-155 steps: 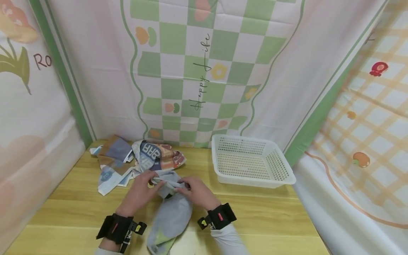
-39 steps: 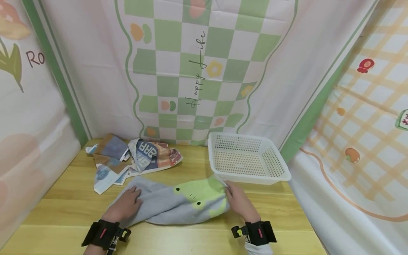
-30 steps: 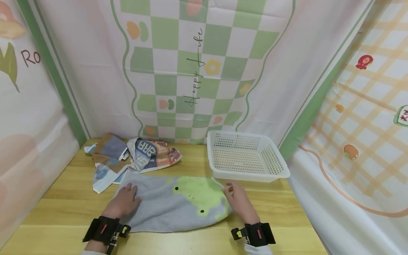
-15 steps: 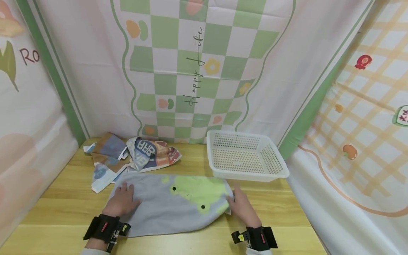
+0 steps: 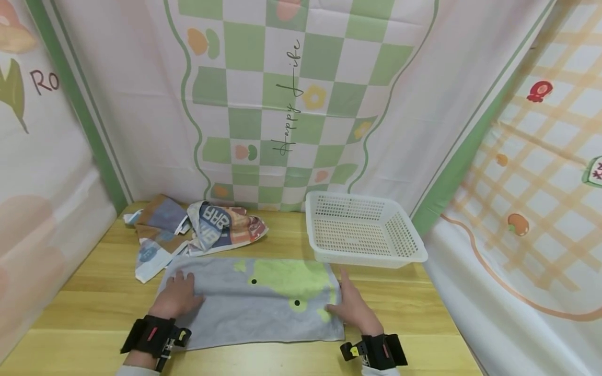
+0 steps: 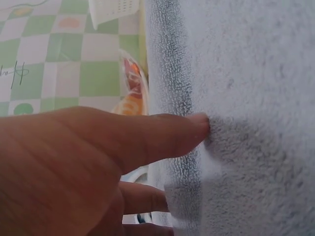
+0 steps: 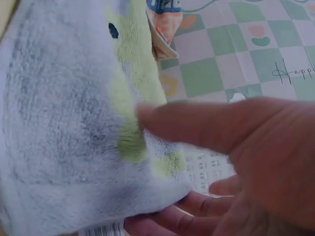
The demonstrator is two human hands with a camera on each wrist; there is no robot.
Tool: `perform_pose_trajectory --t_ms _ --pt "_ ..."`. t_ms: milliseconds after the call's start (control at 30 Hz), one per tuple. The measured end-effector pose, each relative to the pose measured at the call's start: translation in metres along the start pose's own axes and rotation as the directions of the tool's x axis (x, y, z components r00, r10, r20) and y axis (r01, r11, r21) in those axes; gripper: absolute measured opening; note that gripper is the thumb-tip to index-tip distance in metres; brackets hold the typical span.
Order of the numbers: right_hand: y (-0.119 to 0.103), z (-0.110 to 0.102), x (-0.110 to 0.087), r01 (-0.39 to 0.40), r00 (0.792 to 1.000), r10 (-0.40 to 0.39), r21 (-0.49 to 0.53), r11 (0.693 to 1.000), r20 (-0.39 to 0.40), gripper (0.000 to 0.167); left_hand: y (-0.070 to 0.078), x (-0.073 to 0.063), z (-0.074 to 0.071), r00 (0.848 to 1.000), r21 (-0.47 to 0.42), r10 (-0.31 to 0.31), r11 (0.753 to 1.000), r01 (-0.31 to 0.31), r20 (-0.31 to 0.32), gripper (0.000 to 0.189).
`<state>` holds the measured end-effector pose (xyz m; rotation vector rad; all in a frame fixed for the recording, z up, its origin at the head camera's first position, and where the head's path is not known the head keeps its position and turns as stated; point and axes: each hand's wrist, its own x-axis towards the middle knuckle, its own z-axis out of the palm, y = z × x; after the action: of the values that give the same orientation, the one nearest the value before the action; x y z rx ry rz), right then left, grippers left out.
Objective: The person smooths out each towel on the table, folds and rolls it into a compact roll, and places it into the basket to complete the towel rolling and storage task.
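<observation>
Currently, the gray terry towel (image 5: 263, 318) with the light-green animal-face motif lies spread on the bench (image 5: 423, 318), its long axis running left to right between the two hands. The left hand (image 5: 177, 297) rests on top of the towel's left end, fingers spread and thumb apart; most of the towel extends to its right. The right hand (image 5: 354, 305) is at the opposite short edge, with the towel to its left. Its thumb is over the towel and its forefinger points along the edge; thumb and fingers are apart. How far the other fingertips reach under the edge cannot be told. A white barcode label (image 7: 104, 229) projects from that edge. The white perforated basket (image 5: 371, 259) stands just beyond the towel's far right corner, nearer the right hand. The crumpled printed piece (image 5: 230, 230) lies beyond the towel's left half, nearer the left hand.
</observation>
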<state>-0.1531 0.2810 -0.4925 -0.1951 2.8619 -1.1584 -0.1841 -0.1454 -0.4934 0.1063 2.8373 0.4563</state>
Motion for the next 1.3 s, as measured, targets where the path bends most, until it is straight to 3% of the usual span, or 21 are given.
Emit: perform_pose_trajectory --t_ms 100,300,500,700,900,1067,1167,1300 --pt "0.003 -0.004 0.0 0.035 0.999 -0.035 -0.011 0.999 0.034 0.108 -0.003 0.001 0.0 1.0 0.004 -0.012 1.0 0.012 0.011 0.075" --pt "0.003 -0.016 -0.004 -0.015 0.999 0.017 -0.045 0.999 0.035 0.099 0.0 -0.002 -0.002 1.0 0.008 -0.019 1.0 0.019 0.015 0.071" --pt "-0.005 -0.012 -0.001 0.111 0.994 -0.108 -0.187 0.976 0.024 0.07 0.005 -0.003 -0.017 0.999 0.001 -0.016 1.0 0.016 0.049 0.049" --pt "-0.017 0.003 0.023 0.195 0.98 -0.183 -0.199 0.96 0.076 0.047 0.007 0.009 -0.021 0.995 0.04 0.072 0.997 -0.069 -0.068 0.041" --pt "-0.025 0.018 0.054 0.3 0.952 -0.275 -0.229 0.926 0.137 0.039 0.002 0.02 -0.014 0.997 -0.002 0.081 0.997 -0.081 -0.019 0.048" --pt "-0.024 0.027 0.07 0.252 0.96 -0.207 -0.26 0.932 0.187 0.044 -0.003 0.026 -0.01 0.997 -0.033 0.081 0.996 -0.081 0.002 0.056" --pt "-0.021 0.032 0.074 0.203 0.968 -0.148 -0.287 0.936 0.203 0.046 -0.006 0.028 -0.01 0.995 -0.058 0.095 0.994 -0.096 -0.008 0.059" --pt "-0.02 0.034 0.076 0.184 0.973 -0.128 -0.312 0.932 0.19 0.044 -0.009 0.03 -0.011 0.992 -0.048 0.124 0.991 -0.125 -0.037 0.058"
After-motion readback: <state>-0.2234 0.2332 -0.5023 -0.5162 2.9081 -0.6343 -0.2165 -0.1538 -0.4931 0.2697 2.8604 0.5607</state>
